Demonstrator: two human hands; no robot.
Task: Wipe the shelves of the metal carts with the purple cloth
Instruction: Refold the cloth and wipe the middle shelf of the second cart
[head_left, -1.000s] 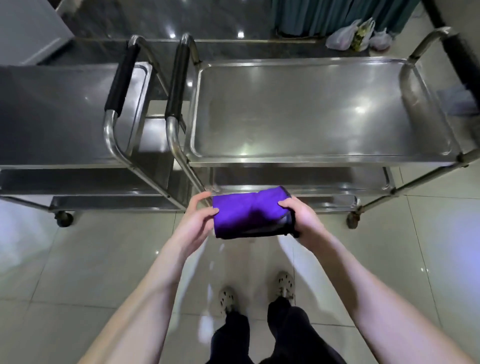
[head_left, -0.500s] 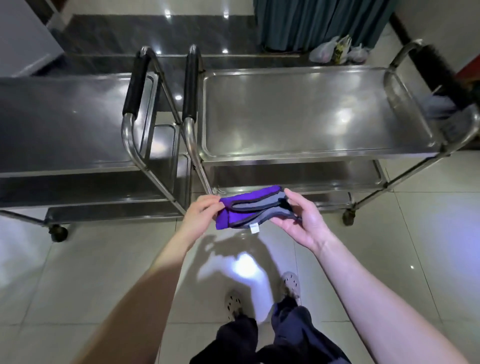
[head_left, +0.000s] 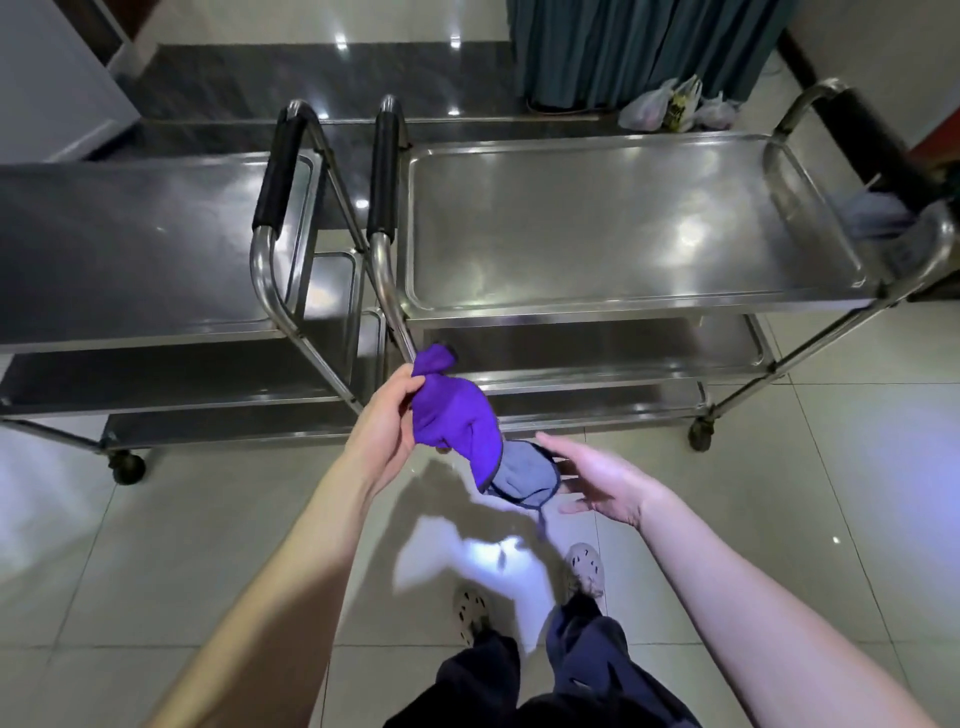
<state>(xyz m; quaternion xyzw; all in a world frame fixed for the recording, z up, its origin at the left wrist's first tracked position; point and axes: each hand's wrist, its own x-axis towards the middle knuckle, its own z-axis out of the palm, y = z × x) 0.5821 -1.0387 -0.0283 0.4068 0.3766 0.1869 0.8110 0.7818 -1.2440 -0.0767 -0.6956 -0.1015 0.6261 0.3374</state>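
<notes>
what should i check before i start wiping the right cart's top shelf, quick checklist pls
1. Cloth in hand: ok. The left hand grips the purple cloth by its upper end.
2. Cloth folded into a flat pad: not ok. It hangs loose, with its grey side showing at the lower end.
3. Second hand on the cloth: not ok. The right hand is open beside the hanging end; whether they touch, cannot tell.
4. Right cart's top shelf free of things: cannot tell. A blurred grey bundle sits at its far right end.
5. Cloth damp: cannot tell.
6. Caster locked: cannot tell.
</notes>
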